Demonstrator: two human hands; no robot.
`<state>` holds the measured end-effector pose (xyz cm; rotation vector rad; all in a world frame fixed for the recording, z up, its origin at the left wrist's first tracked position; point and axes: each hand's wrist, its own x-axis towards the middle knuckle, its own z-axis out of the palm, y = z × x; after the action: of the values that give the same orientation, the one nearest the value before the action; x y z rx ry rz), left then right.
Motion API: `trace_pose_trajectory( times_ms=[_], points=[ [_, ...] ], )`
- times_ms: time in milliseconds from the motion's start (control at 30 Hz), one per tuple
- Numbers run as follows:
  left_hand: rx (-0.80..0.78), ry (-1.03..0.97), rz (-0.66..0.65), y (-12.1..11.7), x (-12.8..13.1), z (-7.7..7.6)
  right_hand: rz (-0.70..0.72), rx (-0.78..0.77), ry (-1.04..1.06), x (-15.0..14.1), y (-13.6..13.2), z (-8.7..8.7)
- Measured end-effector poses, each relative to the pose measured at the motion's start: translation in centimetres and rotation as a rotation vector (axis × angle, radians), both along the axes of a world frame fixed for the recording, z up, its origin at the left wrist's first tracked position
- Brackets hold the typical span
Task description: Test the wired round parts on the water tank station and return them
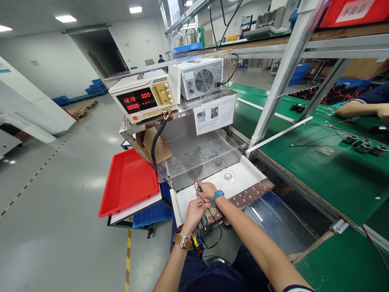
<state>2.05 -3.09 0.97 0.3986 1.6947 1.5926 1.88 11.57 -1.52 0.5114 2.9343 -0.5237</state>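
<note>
Over the white tray (206, 180), my right hand (209, 190) is closed on a small dark green part (199, 189), perhaps a circuit board; fingers cover much of it. A thin red wire (195, 181) loops up from this part. Lower and to the left, my left hand (196, 213) pinches thin wire near the tray's front edge. Below my fingers, a brown strip (251, 196) with rows of metal studs runs along that edge. Clips and cables, including a yellow connector (197, 240), hang by its left end.
A power supply (142, 95) with red digits and a fan-cooled unit (202, 79) stand on the metal shelf behind. At left lies a red tray (130, 182). A green bench (331, 162) with wired parts is at right, where another person's forearm (358, 108) shows.
</note>
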Motion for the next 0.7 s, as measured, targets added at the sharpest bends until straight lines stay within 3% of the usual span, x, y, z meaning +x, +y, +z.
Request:
trace_pose_trajectory(
  times_ms=[700],
  points=[
    [-0.039, -0.014, -0.041, -0.02, -0.1, 0.86, -0.002, -0.017, 0.017, 0.03, 0.28, 0.07]
  ],
)
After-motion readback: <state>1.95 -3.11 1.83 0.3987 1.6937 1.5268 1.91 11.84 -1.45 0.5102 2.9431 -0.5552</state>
